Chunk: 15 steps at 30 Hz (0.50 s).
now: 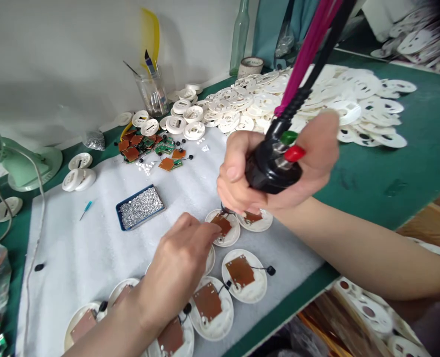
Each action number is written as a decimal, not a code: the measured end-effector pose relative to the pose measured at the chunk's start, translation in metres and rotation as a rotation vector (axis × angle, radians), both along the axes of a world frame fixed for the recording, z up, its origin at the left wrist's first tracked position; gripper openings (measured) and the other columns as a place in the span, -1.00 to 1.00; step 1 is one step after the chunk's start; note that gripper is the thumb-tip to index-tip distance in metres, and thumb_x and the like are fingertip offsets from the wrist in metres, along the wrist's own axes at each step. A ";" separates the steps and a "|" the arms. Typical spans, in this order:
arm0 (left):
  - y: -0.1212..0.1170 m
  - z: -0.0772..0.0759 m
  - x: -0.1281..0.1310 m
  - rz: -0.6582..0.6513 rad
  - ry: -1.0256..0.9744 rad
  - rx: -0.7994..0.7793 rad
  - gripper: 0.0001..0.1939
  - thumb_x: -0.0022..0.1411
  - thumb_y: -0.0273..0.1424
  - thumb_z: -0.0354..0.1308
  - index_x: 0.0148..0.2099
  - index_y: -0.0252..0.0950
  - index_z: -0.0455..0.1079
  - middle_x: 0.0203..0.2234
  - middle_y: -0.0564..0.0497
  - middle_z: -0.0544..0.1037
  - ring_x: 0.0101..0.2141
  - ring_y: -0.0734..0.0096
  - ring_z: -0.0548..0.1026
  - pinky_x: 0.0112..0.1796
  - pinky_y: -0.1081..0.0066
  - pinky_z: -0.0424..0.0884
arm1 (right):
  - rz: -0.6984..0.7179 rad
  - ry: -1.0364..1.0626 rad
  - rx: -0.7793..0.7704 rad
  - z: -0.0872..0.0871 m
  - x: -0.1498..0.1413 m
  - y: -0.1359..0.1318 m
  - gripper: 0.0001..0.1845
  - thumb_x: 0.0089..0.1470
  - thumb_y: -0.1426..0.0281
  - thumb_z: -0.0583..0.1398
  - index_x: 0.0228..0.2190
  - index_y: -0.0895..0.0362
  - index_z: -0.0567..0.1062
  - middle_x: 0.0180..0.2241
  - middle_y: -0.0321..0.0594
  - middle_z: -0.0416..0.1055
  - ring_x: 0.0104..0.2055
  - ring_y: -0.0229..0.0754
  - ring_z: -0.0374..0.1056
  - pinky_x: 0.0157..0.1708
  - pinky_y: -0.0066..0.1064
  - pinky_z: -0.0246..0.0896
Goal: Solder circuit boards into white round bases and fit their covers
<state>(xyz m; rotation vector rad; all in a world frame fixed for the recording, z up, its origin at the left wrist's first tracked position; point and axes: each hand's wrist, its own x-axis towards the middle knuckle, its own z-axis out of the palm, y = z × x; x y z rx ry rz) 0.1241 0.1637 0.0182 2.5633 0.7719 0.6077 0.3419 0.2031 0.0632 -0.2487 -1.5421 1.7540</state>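
Note:
My right hand (238,168) is wrapped round a black electric screwdriver (274,171) with red and green buttons on its top end. Its lower tip points down at a brown circuit board (221,224), mostly hidden by the hand. That board lies in a round white plastic housing (232,239). With fingers bent and pressed together, my left hand (184,253) has its fingertips on the left edge of the same board; what lies under them is hidden. Around it sit several similar housings with boards, one with a black wired buzzer-like part (271,270).
A blue tray of small screws (141,207) lies left of my hands. Loose circuit boards (141,146) and white housings are heaped behind. White perforated discs (264,99) pile up at the back right. A green fan (26,163) and small screwdriver (86,210) stand left.

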 end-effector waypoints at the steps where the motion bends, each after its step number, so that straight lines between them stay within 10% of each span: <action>1: -0.002 0.000 0.000 -0.057 0.032 0.028 -0.76 0.38 -0.63 0.01 0.01 -0.34 0.39 -0.40 0.02 0.49 -0.34 0.33 0.39 -0.35 0.41 0.45 | -0.002 0.078 0.024 -0.005 -0.002 0.002 -0.39 0.17 -0.13 0.05 -0.25 0.22 0.24 -0.65 -0.42 0.21 -0.59 -0.44 0.21 -0.48 -0.56 0.22; 8: -0.007 0.006 0.005 -0.192 0.208 0.232 -0.67 0.25 -0.76 -0.05 -0.01 -0.44 0.35 -0.33 -0.09 0.53 -0.31 0.23 0.42 -0.27 0.30 0.51 | -0.026 0.180 -0.036 -0.016 -0.017 -0.007 -0.52 0.24 0.08 0.11 -0.24 0.33 0.32 -0.58 -0.34 0.26 -0.55 -0.46 0.21 -0.52 -0.61 0.13; 15: -0.002 0.004 0.004 -0.025 0.019 -0.062 -0.81 0.43 -0.57 -0.05 -0.13 -0.32 0.38 -0.41 0.00 0.50 -0.41 0.37 0.42 -0.39 0.39 0.45 | 0.141 0.145 0.193 0.005 0.000 -0.009 -0.62 0.37 0.31 -0.13 -0.18 0.21 0.40 -0.59 -0.39 0.23 -0.52 -0.45 0.24 -0.38 -0.57 0.29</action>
